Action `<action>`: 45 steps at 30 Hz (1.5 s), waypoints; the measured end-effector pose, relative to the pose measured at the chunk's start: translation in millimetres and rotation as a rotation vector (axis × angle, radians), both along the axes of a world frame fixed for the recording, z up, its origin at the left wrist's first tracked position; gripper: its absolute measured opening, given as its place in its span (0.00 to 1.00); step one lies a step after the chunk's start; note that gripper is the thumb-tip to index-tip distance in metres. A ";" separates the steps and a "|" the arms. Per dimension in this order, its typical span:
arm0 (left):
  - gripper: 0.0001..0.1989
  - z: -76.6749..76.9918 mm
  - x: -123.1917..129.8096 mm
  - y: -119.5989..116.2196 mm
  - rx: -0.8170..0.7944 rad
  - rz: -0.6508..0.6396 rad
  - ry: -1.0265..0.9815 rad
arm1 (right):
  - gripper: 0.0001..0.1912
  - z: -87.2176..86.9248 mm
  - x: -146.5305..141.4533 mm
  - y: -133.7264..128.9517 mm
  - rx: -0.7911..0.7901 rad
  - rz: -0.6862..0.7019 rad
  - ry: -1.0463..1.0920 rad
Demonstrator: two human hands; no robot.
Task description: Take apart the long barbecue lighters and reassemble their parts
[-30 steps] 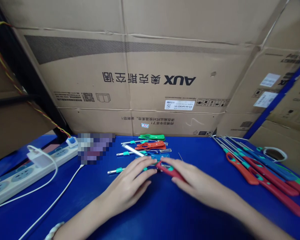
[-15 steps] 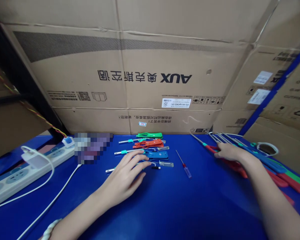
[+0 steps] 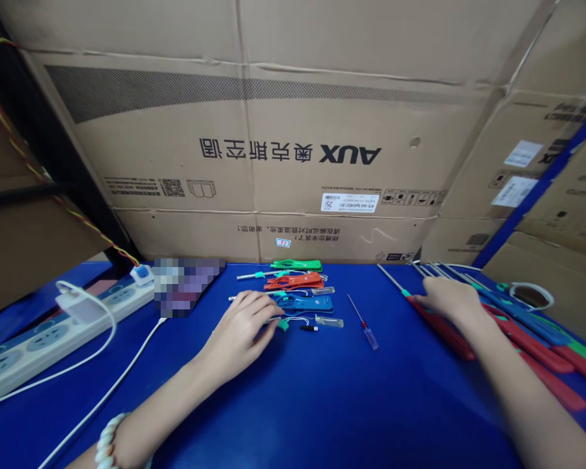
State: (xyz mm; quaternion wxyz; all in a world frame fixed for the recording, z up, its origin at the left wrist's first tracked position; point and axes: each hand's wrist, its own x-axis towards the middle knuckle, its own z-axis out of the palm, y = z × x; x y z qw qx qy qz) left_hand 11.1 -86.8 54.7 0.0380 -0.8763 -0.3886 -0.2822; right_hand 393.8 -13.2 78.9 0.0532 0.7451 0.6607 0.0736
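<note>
Bent over the nearest row of parts, my left hand (image 3: 241,329) has its fingers closed round what appears to be a metal lighter tube, mostly covered by the hand. A teal piece (image 3: 283,324) and a thin wired part with a black tip (image 3: 310,328) show beside its fingertips. Just beyond lie a blue lighter casing (image 3: 307,304) and a clear plastic piece (image 3: 329,322). Farther back are a red casing (image 3: 295,281) and a green casing (image 3: 297,265), each with a tube. My right hand (image 3: 449,303) is closed on a red stick lighter (image 3: 437,329) at the right.
A screwdriver (image 3: 368,333) with a clear purple handle lies between my hands. Several red, blue and green stick lighters (image 3: 537,322) lie at the right, by a tape roll (image 3: 531,296). A power strip (image 3: 43,335) with white cables runs along the left. Cardboard (image 3: 288,111) stands behind.
My left hand's fingers have drawn together and pulled slightly back, uncovering the teal piece. My right hand has stayed on the red stick lighter. The view has shifted slightly.
</note>
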 end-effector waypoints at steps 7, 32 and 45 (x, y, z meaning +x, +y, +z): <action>0.11 -11.5 0.1 3.6 -0.125 -0.030 0.069 | 0.15 -30.9 -90.7 -15.4 0.143 0.569 0.280; 0.26 -38.9 28.0 -0.4 -0.278 -0.075 0.250 | 0.10 -59.9 -108.1 2.5 0.207 0.757 0.659; 0.34 -35.4 26.9 -40.0 -0.314 -0.125 0.254 | 0.09 -56.6 -119.1 -16.9 0.127 0.840 0.694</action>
